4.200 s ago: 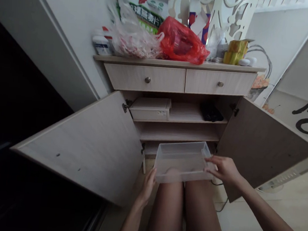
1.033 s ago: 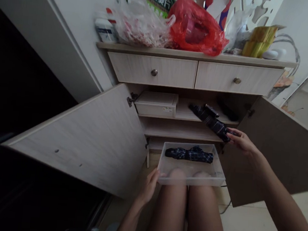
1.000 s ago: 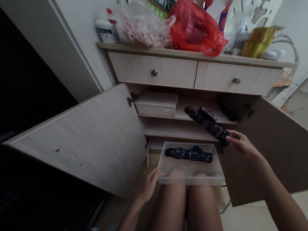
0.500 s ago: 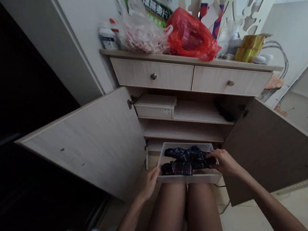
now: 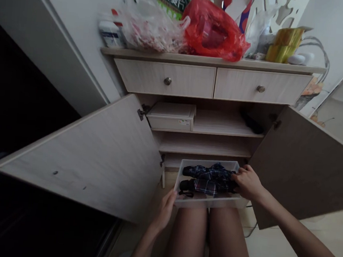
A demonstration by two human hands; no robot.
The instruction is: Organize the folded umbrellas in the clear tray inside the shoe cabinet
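A shallow translucent plastic box (image 5: 212, 204) is held above my knees. Two folded plaid umbrellas lie lengthwise inside it, a blue-black umbrella (image 5: 199, 171) at the back and a dark red-and-white checked umbrella (image 5: 205, 186) nearer me. A black strap loop shows by the near umbrella's left end. My left hand (image 5: 165, 210) grips the box's front left corner, thumb up along the side. Over the right rim reaches my right hand (image 5: 248, 182), its fingers curled round the right end of an umbrella; the fingertips are partly hidden.
Behind the box stands a cabinet with its left door (image 5: 96, 153) and right door (image 5: 304, 169) swung wide on both sides. A white drawer box (image 5: 171, 116) and a dark item (image 5: 252, 123) occupy the upper shelf. Bags, including a red one (image 5: 214, 31), crowd the top.
The near umbrella has shifted slightly, and its strap loop now shows. My right hand's fingers have closed further into the box. The view has moved a little closer to the cabinet.
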